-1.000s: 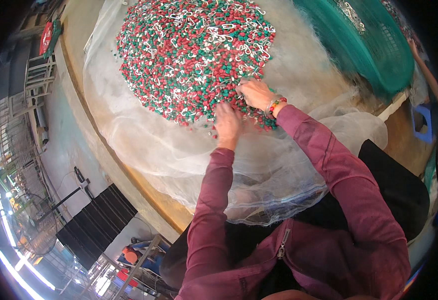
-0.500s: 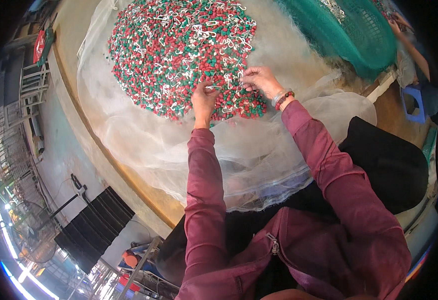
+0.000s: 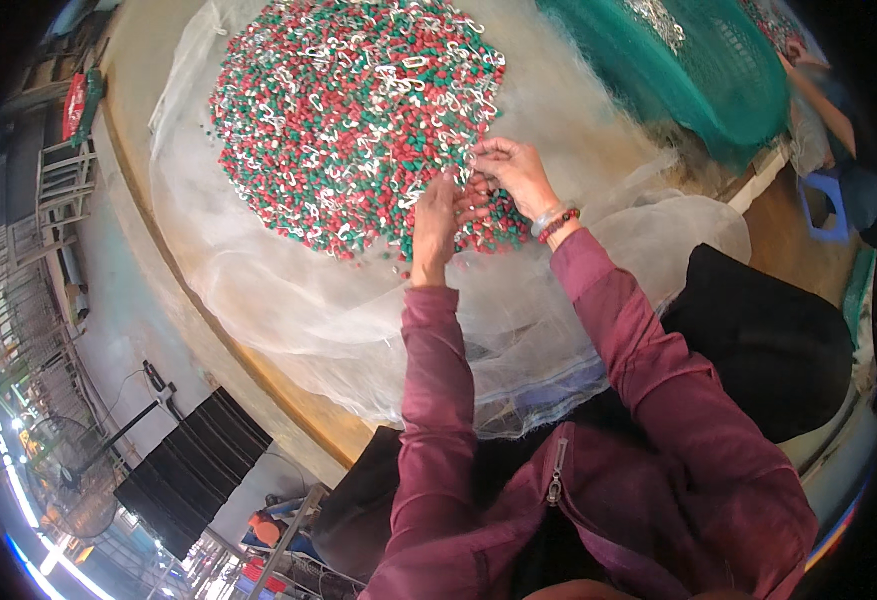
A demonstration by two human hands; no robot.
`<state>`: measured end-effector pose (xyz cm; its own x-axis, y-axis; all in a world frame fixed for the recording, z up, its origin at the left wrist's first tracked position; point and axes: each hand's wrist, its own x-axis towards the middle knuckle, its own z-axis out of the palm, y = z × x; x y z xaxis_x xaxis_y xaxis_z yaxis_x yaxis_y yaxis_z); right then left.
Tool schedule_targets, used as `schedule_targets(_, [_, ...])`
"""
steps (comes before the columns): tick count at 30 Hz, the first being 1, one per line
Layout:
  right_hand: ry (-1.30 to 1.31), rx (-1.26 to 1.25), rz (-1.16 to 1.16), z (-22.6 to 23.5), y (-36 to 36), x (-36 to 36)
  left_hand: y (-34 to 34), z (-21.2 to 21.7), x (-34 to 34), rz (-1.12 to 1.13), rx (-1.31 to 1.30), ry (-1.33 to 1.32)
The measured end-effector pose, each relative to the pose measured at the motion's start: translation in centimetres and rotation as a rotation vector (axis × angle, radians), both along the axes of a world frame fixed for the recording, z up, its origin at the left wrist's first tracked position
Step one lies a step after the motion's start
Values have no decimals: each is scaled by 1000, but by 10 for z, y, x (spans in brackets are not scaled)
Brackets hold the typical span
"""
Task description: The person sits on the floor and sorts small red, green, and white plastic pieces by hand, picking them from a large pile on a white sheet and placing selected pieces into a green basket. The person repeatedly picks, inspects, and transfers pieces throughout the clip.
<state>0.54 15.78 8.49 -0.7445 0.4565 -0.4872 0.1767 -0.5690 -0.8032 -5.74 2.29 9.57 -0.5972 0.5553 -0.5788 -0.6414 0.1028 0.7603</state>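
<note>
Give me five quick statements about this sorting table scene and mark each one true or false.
1. Both hands are at the near edge of the pile of red, green and white pieces. True.
2. The pile lies on bare wood. False: it lies on sheer white netting.
3. The right hand wears a beaded bracelet at the wrist. True.
4. The left hand rests on the green mesh. False: it is on the pile.
5. The sleeves are blue. False: they are maroon.
</note>
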Motion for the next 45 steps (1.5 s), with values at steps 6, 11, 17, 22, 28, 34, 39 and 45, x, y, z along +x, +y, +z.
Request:
schedule_targets(6, [100,24,7,41,-6,3,-7,41,13,17,-269,314])
schedule_targets(11, [250,23,118,74,-3,12,-18,66,18,153,-48,94])
schedule_targets(17, [340,218,253,95,-12,10,-29,84,23,279,79,237])
schedule_targets(22, [311,17,78,72,-2,6,-50,75,-8,535,46,436])
schedule_targets(28, [28,-221,-9,9,19,5,-76,32,-43,443,448,86])
schedule_targets(34, [-308,284,309,-42,1,-2,-65,-32,-54,44,-298,403])
schedule_targets(39, [-200,738,437,-51,-38,-26,-47,-47,-51,-446,-845,1287])
schedule_targets(45, [47,-102,247,-18,-39,-27,-41,4,-54,-240,-534,1073])
